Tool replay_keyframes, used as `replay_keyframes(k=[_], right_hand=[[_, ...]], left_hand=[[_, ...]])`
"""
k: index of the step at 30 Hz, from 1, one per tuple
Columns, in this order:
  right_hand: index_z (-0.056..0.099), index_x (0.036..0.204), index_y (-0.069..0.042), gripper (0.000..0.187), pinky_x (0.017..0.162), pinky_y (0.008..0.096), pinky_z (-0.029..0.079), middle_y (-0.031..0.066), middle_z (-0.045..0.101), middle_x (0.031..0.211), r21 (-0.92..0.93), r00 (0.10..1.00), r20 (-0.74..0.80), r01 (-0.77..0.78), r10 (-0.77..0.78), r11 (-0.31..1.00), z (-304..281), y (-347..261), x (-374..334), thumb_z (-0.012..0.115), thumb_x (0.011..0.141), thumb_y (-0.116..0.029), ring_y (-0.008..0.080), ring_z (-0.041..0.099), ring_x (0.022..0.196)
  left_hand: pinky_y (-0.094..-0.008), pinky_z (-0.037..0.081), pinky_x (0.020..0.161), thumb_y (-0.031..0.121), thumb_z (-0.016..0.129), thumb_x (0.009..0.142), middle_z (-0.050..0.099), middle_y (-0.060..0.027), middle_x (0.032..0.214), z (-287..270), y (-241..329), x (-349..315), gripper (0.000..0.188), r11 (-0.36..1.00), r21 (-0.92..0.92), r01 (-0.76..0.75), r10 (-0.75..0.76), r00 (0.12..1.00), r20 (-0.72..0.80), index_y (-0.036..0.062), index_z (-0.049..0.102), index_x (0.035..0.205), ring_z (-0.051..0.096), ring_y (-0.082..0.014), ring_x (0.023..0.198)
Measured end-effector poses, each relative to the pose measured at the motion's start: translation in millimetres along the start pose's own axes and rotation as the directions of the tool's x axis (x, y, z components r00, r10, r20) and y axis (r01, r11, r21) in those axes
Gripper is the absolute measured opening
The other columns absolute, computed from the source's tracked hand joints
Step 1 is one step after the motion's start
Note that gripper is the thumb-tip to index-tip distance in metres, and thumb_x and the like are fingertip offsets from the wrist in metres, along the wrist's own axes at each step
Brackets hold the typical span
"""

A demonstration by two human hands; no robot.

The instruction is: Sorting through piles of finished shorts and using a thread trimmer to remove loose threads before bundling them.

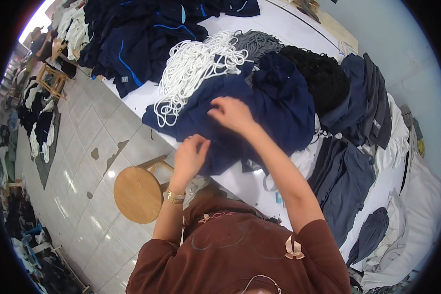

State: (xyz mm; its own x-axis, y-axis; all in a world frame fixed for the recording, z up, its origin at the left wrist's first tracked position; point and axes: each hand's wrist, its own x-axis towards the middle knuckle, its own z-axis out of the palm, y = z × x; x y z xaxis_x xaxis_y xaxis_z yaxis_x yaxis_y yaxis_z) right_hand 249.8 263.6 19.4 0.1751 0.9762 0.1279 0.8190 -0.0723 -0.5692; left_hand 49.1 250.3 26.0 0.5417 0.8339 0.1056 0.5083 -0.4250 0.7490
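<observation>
**Both hands on navy garment**

I am watching the left hand (191, 156) pinching the navy garment (259, 117) at its near edge; the right hand (232, 113) is pressing fingers-down at center. White cords (193, 68) lying at 11 o'clock, table (240, 183) beneath, wooden stool (138, 193) at 8 o'clock.

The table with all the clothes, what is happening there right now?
A person in a brown top stands at a white table piled with garments. Both hands rest on a navy blue garment at the table's near edge: the left hand at its lower edge, the right hand further up. A bundle of white cords lies just beyond. A round wooden stool stands on the tiled floor beside the table.
</observation>
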Motion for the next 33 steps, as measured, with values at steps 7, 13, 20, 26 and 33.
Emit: replay_keyframes(k=[7, 13, 20, 26, 33], right_hand=[[0.047, 0.123, -0.016, 0.065, 0.074, 0.0403, 0.051, 0.014, 0.055, 0.098, -0.128, 0.975, 0.203, -0.07, 0.095, 0.989, 28, -3, 10, 0.073, 0.063, -0.016, 0.0312, 0.06, 0.091], [0.052, 0.109, -0.005, 0.051, 0.076, 0.0231, 0.046, 0.0008, 0.055, 0.093, 0.666, 0.914, -0.322, 0.033, 0.247, 0.745, -120, -3, -29, 0.061, 0.06, 0.003, 0.01, 0.056, 0.084], [0.048, 0.109, -0.003, 0.056, 0.082, 0.0195, 0.039, 0.0027, 0.05, 0.101, 0.751, 0.777, -0.539, 0.268, 0.326, 0.603, -186, -20, -95, 0.067, 0.057, -0.001, 0.0109, 0.053, 0.089], [0.053, 0.12, -0.005, 0.058, 0.087, 0.0265, 0.043, 0.0042, 0.054, 0.107, 0.744, 0.956, 0.277, -0.275, 0.094, 0.608, -130, 7, -121, 0.074, 0.067, -0.011, 0.0126, 0.054, 0.097], [0.05, 0.125, -0.007, 0.062, 0.079, 0.0384, 0.049, 0.0173, 0.061, 0.098, -0.022, 0.785, -0.298, -0.574, 0.543, 0.819, -48, 28, -108, 0.071, 0.075, -0.036, 0.0352, 0.062, 0.086]], left_hand=[[-0.035, 0.049, 0.068, 0.016, 0.063, 0.084, 0.064, -0.0154, 0.079, -23, -35, 75, 0.015, 0.993, -0.098, 0.062, -0.074, 0.989, -0.126, 0.0008, 0.063, 0.086, 0.064, -0.0286, 0.076], [-0.0353, 0.047, 0.076, 0.018, 0.067, 0.082, 0.062, -0.0169, 0.094, -11, -38, 105, 0.026, 0.994, -0.106, 0.007, -0.025, 0.984, -0.174, 0.0014, 0.06, 0.101, 0.06, -0.03, 0.088], [-0.0431, 0.035, 0.094, 0.036, 0.076, 0.071, 0.052, -0.0161, 0.115, 38, -9, 139, 0.063, 0.963, 0.181, -0.201, 0.239, 0.944, -0.226, 0.0045, 0.05, 0.119, 0.047, -0.0319, 0.11], [-0.0427, 0.035, 0.086, 0.039, 0.074, 0.07, 0.055, -0.0158, 0.108, 75, -36, 174, 0.066, 0.897, 0.435, -0.077, 0.189, 0.957, -0.221, 0.0069, 0.05, 0.122, 0.048, -0.0301, 0.108], [-0.0379, 0.05, 0.067, 0.027, 0.065, 0.074, 0.065, -0.0218, 0.08, 18, -4, 196, 0.035, 0.983, -0.182, 0.032, -0.022, 0.998, 0.061, -0.0009, 0.065, 0.095, 0.064, -0.0326, 0.067]])
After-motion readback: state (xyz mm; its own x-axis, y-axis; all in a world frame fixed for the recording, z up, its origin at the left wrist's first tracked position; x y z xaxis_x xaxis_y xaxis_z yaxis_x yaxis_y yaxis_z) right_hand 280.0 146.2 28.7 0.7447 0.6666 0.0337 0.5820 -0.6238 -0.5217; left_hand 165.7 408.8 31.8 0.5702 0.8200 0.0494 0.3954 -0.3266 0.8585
